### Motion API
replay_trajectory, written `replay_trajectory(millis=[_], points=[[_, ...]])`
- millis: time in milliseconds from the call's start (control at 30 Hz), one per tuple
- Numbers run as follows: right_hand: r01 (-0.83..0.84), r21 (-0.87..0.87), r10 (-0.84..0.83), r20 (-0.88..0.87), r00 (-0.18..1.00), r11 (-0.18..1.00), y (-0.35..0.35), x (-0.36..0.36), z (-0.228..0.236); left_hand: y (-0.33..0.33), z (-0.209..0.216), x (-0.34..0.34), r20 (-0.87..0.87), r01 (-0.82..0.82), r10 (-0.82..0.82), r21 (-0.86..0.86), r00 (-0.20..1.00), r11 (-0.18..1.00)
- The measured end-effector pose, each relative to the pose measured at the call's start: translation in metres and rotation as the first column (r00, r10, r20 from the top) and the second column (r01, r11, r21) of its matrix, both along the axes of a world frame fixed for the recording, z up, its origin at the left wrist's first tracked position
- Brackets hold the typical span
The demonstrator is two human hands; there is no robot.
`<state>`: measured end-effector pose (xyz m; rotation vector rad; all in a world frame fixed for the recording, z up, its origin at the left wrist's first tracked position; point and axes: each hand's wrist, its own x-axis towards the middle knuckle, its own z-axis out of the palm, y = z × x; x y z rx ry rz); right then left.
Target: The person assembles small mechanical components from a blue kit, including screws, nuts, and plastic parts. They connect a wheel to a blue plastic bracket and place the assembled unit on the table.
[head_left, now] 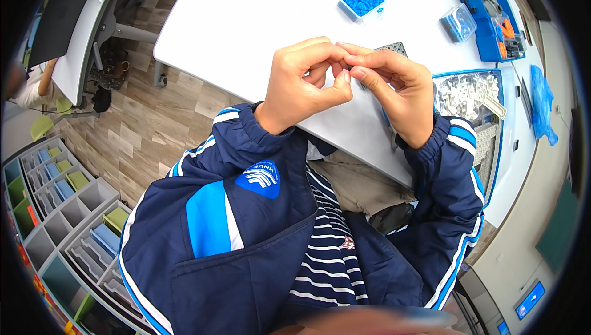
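Above the near edge of the white table, my left hand point(306, 79) and my right hand point(397, 83) meet at the fingertips. Both are closed in a pinch, thumbs and forefingers almost touching. Whatever they hold between them is too small and too covered by the fingers to name. Just behind my right hand a grey plate with rows of holes point(394, 47) lies on the table, partly hidden by the fingers.
A tub of small blue pieces point(362, 0) and a clear blue-filled box point(458, 23) stand farther back on the table point(234, 27). At right are a blue-rimmed tray of bagged white parts point(471, 95), a blue case point(474, 12) and a blue plastic bag point(543, 104).
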<state>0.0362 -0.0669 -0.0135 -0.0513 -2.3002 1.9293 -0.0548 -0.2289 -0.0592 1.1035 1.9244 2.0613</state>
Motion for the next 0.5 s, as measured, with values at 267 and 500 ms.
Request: replay_trajectory(millis=[267, 500], points=[[-0.076, 0.005, 0.076, -0.012, 0.997, 0.997, 0.013, -0.005, 0.003, -0.005, 0.002, -0.005, 0.001, 0.045, -0.045, -0.076, 0.999, 0.996], [-0.146, 0.096, 0.149, -0.030, 0.988, 0.985, 0.019, -0.003, 0.005, -0.005, -0.001, -0.005, 0.005, 0.105, -0.105, -0.041, 0.995, 0.994]])
